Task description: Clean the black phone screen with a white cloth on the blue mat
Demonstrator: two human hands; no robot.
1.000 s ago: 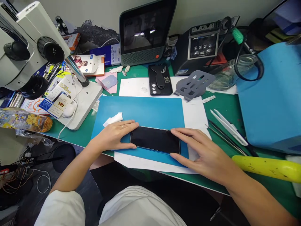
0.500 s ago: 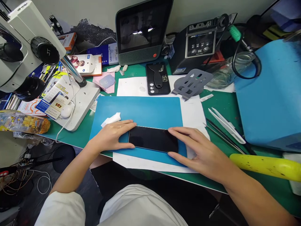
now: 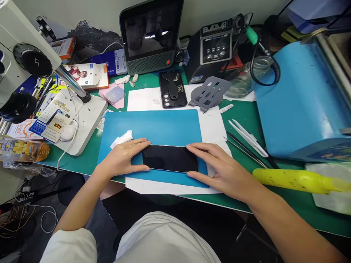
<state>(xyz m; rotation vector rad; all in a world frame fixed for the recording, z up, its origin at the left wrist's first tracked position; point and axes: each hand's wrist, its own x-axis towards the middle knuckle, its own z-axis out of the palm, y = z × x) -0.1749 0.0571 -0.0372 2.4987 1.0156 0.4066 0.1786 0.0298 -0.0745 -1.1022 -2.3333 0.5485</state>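
A smartphone (image 3: 170, 158) with a dark screen lies face up and lengthwise on a blue mat (image 3: 153, 122). Its left end is gripped by my left hand (image 3: 123, 159), thumb at the near edge and fingers at the far one. My right hand (image 3: 219, 166) grips the right end the same way, with fingertips on the two corners. A crumpled white wipe (image 3: 122, 139) touches the mat just behind my left hand. White paper (image 3: 161, 187) shows from under the mat.
Behind the mat lie a black phone back cover (image 3: 172, 93) and a grey metal bracket (image 3: 210, 93). Tweezers (image 3: 248, 138) and a yellow tube-like object (image 3: 290, 180) are on the right, near a blue machine (image 3: 296, 106). A microscope stand (image 3: 90, 118) occupies the left.
The camera view has swung to the right, so everything appears further left. Both hands keep their hold on the smartphone, which has not visibly moved on the mat.
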